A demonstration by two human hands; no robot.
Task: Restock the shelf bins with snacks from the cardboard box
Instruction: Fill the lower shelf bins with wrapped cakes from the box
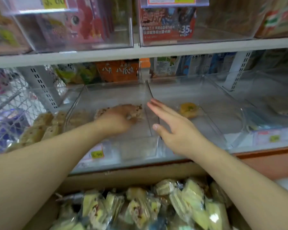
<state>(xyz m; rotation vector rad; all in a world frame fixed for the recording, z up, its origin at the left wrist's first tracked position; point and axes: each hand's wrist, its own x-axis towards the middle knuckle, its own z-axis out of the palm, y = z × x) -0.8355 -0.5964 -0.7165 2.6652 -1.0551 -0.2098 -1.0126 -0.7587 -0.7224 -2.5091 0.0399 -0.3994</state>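
Note:
My left hand point(118, 120) reaches into the middle clear bin point(136, 146), its blurred fingers curled down onto brown wrapped snacks point(135, 108) lying at the bin's back. My right hand point(171, 127) hovers open with straight fingers over the divider between this bin and the right clear bin point(211, 127); it holds nothing. One yellow wrapped snack point(189, 109) lies in the right bin. Below the shelf, the cardboard box point(123, 176) holds several pale green and yellow wrapped snacks point(191, 196).
Tan snack bars point(43, 127) fill the bin to the left. Packaged goods stand behind the bins and in the clear bins on the upper shelf point(140, 53). A wire rack point(10, 103) is at far left. Price tags point(97, 154) hang on the bin fronts.

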